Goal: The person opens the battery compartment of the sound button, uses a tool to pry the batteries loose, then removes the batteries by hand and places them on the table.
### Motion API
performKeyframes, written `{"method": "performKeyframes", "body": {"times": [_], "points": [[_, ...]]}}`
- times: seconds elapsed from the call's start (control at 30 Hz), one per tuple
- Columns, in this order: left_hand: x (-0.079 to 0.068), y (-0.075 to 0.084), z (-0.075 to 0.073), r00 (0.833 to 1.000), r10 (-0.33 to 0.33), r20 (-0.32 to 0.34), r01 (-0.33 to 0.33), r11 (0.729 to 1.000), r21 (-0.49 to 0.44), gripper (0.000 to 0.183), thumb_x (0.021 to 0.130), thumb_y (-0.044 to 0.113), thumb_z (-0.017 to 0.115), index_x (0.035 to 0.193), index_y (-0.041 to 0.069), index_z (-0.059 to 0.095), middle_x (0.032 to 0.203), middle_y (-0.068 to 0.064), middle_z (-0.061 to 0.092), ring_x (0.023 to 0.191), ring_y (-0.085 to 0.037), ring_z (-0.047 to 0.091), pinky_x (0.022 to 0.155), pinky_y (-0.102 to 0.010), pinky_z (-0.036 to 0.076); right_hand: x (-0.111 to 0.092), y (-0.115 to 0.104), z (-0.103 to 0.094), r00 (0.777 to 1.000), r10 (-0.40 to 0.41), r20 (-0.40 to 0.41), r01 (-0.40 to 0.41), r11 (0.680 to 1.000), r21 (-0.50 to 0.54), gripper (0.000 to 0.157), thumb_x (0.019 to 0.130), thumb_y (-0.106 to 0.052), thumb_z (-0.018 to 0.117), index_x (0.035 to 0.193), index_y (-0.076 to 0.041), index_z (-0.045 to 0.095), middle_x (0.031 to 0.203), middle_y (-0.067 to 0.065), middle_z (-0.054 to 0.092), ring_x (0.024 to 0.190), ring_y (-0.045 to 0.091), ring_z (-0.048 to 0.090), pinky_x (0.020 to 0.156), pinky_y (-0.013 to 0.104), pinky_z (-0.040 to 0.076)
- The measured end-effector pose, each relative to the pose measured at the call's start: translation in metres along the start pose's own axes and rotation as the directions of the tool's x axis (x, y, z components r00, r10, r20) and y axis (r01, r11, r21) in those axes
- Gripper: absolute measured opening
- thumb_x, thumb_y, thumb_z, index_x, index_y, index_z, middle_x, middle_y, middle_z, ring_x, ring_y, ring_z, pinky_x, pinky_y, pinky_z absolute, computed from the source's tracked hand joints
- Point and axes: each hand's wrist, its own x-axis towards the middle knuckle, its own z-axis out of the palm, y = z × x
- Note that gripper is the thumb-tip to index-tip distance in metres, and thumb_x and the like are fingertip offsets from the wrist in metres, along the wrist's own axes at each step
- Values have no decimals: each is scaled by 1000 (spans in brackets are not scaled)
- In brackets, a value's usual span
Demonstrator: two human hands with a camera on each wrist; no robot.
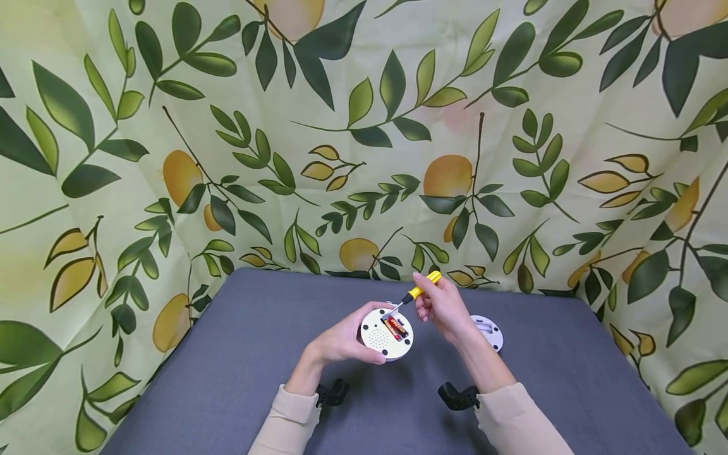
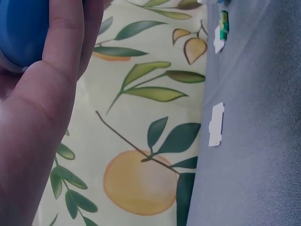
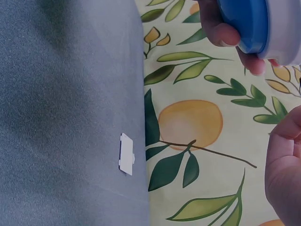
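My left hand (image 1: 344, 335) holds a round battery device (image 1: 376, 340) above the table, its white back turned up. That back has dark feet, a cluster of small holes and an uncovered compartment with red-and-black batteries (image 1: 394, 328) in it. The device's other side is a smooth blue dome (image 3: 249, 23), seen in the right wrist view. My right hand (image 1: 446, 309) grips a screwdriver (image 1: 423, 287) by its yellow handle. Its metal shaft slants down to the left, with the tip right at the upper end of the battery compartment.
A second round white device (image 1: 493, 333) lies on the grey table (image 1: 227, 373), partly behind my right forearm. White battery covers lie on the cloth, one cover (image 2: 216, 125) near a green battery (image 2: 224, 23). A leaf-patterned curtain (image 1: 364, 158) stands behind the table.
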Motion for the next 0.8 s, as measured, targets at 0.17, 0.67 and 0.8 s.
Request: {"method": "performKeyframes", "body": {"times": [0.17, 0.67, 0.8], "points": [[0, 1, 1, 1000, -3, 5, 3, 1000, 17, 83, 75, 6, 82, 147, 2, 39, 135, -15, 54, 113, -19, 56, 96, -29, 47, 0, 0, -2, 998, -52, 33, 51, 997, 55, 30, 105, -28, 57, 93, -1, 54, 58, 2, 57, 46, 11, 50, 48, 22, 43], [0, 1, 2, 999, -18, 33, 18, 1000, 3, 84, 74, 8, 83, 147, 8, 40, 127, -8, 57, 109, -17, 58, 94, -30, 49, 2, 2, -7, 996, -62, 66, 59, 998, 34, 31, 105, -29, 57, 86, -5, 57, 56, 1, 55, 44, 10, 47, 46, 23, 40], [0, 1, 2, 999, -11, 40, 11, 1000, 8, 83, 75, 8, 84, 146, 9, 40, 126, -8, 58, 108, -18, 59, 93, -29, 49, 2, 2, -5, 998, -16, 57, 15, 1000, 18, 38, 105, -32, 57, 79, -4, 58, 55, 0, 54, 43, 9, 46, 46, 22, 39]]}}
